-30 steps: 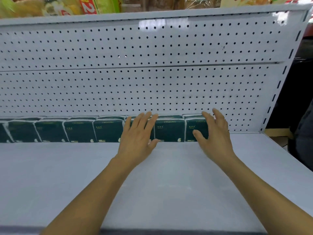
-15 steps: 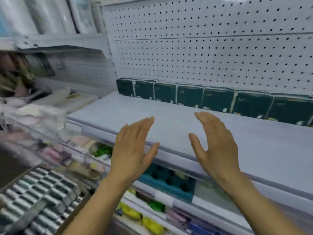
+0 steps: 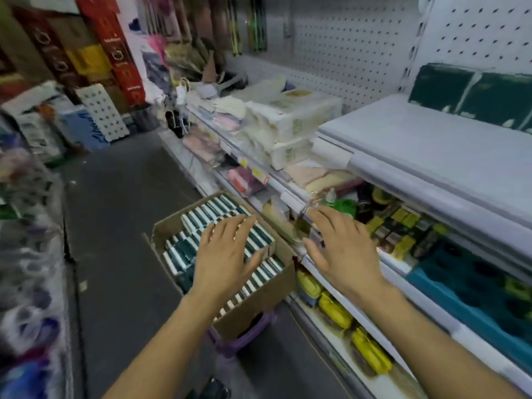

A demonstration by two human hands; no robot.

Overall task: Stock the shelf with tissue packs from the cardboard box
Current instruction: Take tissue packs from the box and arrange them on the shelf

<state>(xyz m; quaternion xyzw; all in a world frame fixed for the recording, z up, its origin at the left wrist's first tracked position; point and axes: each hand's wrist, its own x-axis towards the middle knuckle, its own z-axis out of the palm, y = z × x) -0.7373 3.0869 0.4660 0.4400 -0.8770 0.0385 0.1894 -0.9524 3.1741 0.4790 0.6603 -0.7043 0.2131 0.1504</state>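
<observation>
Both hands are empty, fingers spread: left hand [image 3: 227, 254] above the box [image 3: 259, 300] at lower centre, right hand [image 3: 342, 251] beside it. Lower both onto the packs [image 3: 187, 249]; clamp a row squarely before lifting to the shelf [image 3: 449, 156], upper right.

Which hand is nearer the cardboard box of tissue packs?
Left. The left hand is spread over the packs in the cardboard box; the right hand is off to its right, before the lower shelves.

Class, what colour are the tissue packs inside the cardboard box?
Dark green with white edges, seen in the head view: tissue packs in the brown cardboard box.
</observation>
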